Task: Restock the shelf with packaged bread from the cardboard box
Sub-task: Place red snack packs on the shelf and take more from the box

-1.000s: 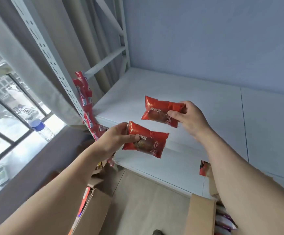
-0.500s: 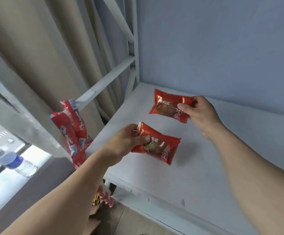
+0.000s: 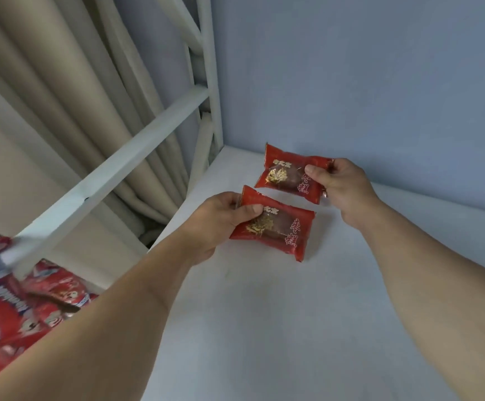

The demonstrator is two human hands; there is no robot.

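Over the shelf's [image 3: 264,328] back-left corner, two red bread packs were held just above the board: far pack [image 3: 290,176] pinched by the right hand [image 3: 339,183], near pack [image 3: 276,227] gripped by the left hand [image 3: 221,224]. Placing step, judged; next move calls for lowering both toward the wall [image 3: 366,82] and letting go. Other red packs [image 3: 32,299] lay at lower left.

Pale blue wall [image 3: 366,68] behind, evenly lit. Beige curtain [image 3: 47,82] hanging in folds at left, crossed by a white rack beam [image 3: 125,166] and upright post [image 3: 211,68]. Red packets [image 3: 18,308] piled low left.
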